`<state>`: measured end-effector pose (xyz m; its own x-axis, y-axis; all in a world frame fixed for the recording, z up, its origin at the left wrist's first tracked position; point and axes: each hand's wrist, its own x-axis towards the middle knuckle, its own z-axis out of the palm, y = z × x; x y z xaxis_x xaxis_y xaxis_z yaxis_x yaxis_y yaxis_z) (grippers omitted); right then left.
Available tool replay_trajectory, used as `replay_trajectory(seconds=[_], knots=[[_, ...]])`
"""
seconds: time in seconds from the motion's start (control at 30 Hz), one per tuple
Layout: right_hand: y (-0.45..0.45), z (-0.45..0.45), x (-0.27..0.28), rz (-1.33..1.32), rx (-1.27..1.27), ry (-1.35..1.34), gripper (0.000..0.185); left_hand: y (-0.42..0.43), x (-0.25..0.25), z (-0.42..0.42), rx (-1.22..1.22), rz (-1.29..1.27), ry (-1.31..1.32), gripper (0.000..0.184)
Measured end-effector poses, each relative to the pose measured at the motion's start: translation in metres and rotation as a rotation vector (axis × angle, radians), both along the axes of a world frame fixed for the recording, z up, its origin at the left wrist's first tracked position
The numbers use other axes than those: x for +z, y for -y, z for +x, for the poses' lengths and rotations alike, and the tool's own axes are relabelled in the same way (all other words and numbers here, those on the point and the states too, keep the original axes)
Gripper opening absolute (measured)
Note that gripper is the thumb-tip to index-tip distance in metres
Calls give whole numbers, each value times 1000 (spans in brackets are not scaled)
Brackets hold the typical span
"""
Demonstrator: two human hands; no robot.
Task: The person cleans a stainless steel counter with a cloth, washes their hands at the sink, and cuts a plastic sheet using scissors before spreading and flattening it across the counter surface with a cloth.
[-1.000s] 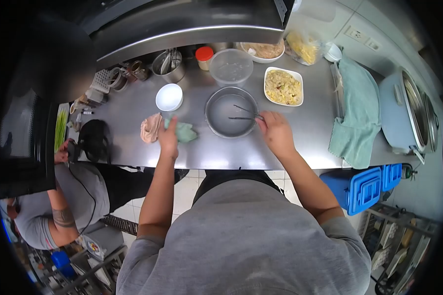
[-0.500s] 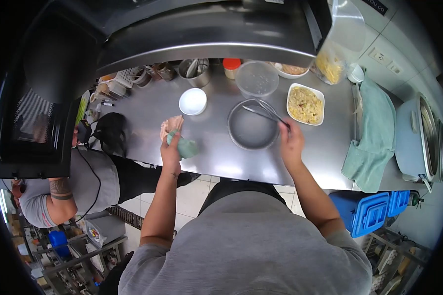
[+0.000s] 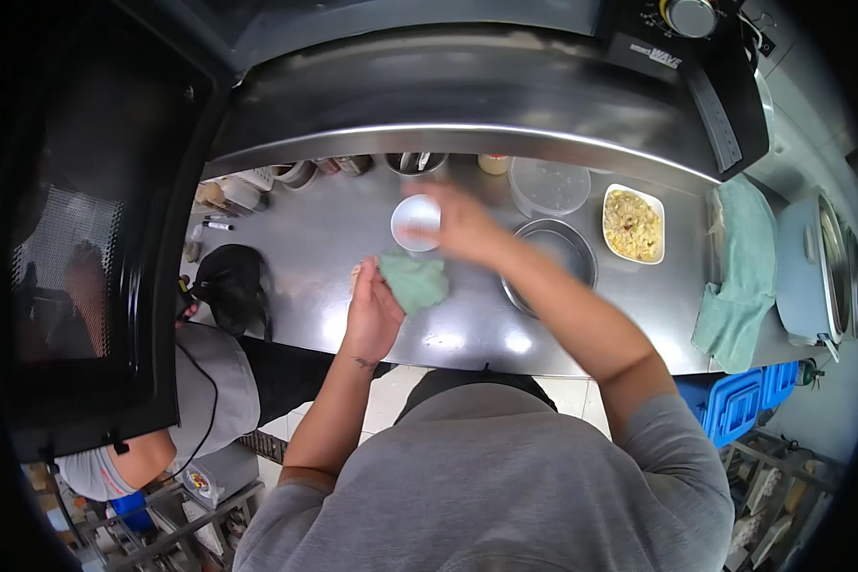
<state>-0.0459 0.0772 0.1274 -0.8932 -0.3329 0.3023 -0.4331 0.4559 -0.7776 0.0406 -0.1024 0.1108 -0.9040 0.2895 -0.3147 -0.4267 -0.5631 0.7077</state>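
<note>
My left hand [image 3: 374,310] is closed on a green cloth [image 3: 416,284] above the steel counter, with a bit of a pinkish cloth [image 3: 357,276] showing at its fingers. My right hand [image 3: 456,221], smeared by motion, is over the right side of a small white bowl [image 3: 412,229]; its fingers and anything in them cannot be made out. Under my right forearm lies a round metal pan [image 3: 582,250], partly hidden. Behind the pan is a clear round container [image 3: 550,186]. A square white dish of yellowish food [image 3: 634,225] stands to the right.
A steel shelf edge [image 3: 467,132] crosses above the counter. At left are a black open appliance door [image 3: 86,257], a black object [image 3: 234,286] and a person in grey [image 3: 214,367]. A green towel [image 3: 734,276] and a light-blue cooker [image 3: 806,272] stand at right.
My right hand has moved left from the pan to the white bowl, and the tongs it held no longer show there. My left hand has lifted the green cloth. The view has shifted.
</note>
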Motion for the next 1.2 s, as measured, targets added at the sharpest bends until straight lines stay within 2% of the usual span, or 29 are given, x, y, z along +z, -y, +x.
replay_trajectory(seconds=[0.03, 0.07, 0.1, 0.13, 0.2, 0.23, 0.27, 0.3, 0.33, 0.37, 0.43, 0.47, 0.5, 0.57, 0.63, 0.77, 0.87, 0.97, 1.03, 1.07, 1.1, 1.13, 1.17, 1.2], knots=[[1, 30, -9, -22, 99, 75, 47, 4, 2, -4, -97, 57, 9, 44], [-3, 57, -15, -48, 193, 150, 51, 11, 1, -9, -244, 3, 15, 44], [-13, 77, -15, -108, 159, 268, 49, 15, 1, -15, -393, -50, 17, 44], [-28, 94, -9, -167, 124, 382, 47, 11, 9, -18, -421, -347, -25, 36], [-66, 129, 10, -263, -193, 513, 43, 20, -22, -47, -333, -899, -274, 31], [-89, 142, 19, -385, -359, 442, 40, 20, -24, -63, -240, -1105, -311, 34], [-114, 155, 36, -488, -538, 496, 37, 20, -27, -77, -146, -1301, -361, 40], [-140, 166, 47, -597, -723, 536, 35, 25, -43, -89, -95, -1406, -505, 54], [-168, 177, 45, -487, -855, 559, 41, 24, -60, -99, -34, -1502, -654, 71], [-198, 188, 38, -373, -979, 587, 46, 11, -60, -101, -105, -1556, -701, 81], [-260, 219, -47, 532, -1164, 252, 62, -6, -53, -98, -238, -1678, -788, 102], [-283, 231, -99, 526, -1249, 295, 76, -13, -59, -99, -300, -1700, -750, 116], [-305, 236, -151, 520, -1262, 514, 79, -18, -61, -101, -305, -1706, -736, 115], [-283, 220, -168, 643, -1325, 356, 74, -24, -61, -104, -302, -1731, -694, 115], [-280, 197, -188, 550, -1338, 211, 65, -26, -61, -108, -302, -1750, -629, 115], [-215, 164, -160, 431, -977, 183, 51, -9, -69, -121, -235, -1793, -578, 114], [-188, 182, -149, 392, -796, 181, 42, 7, -80, -123, 40, -1883, -756, 108], [-160, 243, -143, 369, -621, 162, 36, 22, -64, -110, 135, -1684, -858, 91], [-144, 299, -138, 265, -549, 154, 47, 50, -77, -93, 26, -1483, -919, 79], [-141, 322, -126, 290, -533, 277, 44, 63, -86, -81, -24, -1382, -945, 72], [-140, 341, -116, 312, -513, 400, 41, 73, -95, -65, -199, -1485, -986, 66], [-141, 358, -118, -127, -747, 574, 37, 81, -101, -48, -379, -1590, -1017, 59], [-146, 366, -122, -580, -953, 736, 34, 76, -103, -28, -419, -1645, -1101, 55], [-151, 359, -113, -429, -1070, 584, 32, 64, -105, -8, -459, -1703, -1183, 50]])
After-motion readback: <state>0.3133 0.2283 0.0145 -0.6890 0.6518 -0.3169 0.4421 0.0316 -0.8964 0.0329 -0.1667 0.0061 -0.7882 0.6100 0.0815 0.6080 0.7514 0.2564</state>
